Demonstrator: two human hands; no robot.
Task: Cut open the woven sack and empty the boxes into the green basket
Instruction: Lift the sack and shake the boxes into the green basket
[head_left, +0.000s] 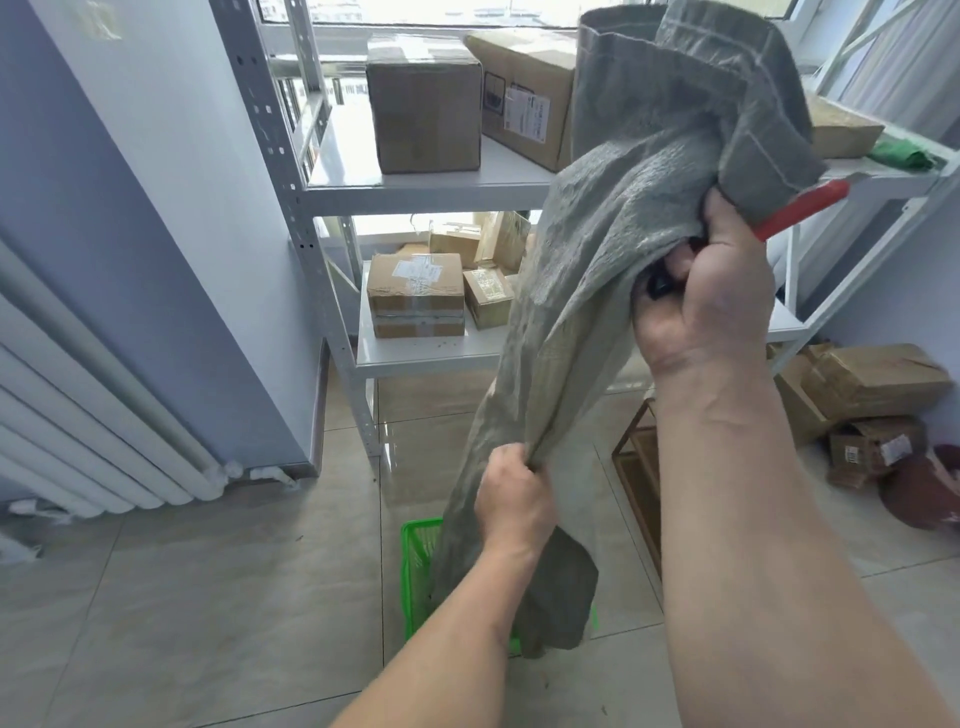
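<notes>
The grey woven sack (613, 223) hangs limp and stretched between my two hands, above the floor. My right hand (711, 291) is raised high and grips the sack's bunched upper part together with a red-handled cutter (802, 208) that sticks out to the right. My left hand (511, 499) is lower and grips a fold of the sack near its bottom end. The sack's loose end drapes over the green basket (418, 566) on the floor, hiding most of it. What lies inside the basket is hidden.
A white metal shelf rack (431, 182) stands straight ahead with cardboard boxes (423, 114) on two levels. More boxes (878, 384) are piled on the floor at the right. A white radiator (78, 415) lines the left wall. A wooden frame (636, 467) stands by my right arm.
</notes>
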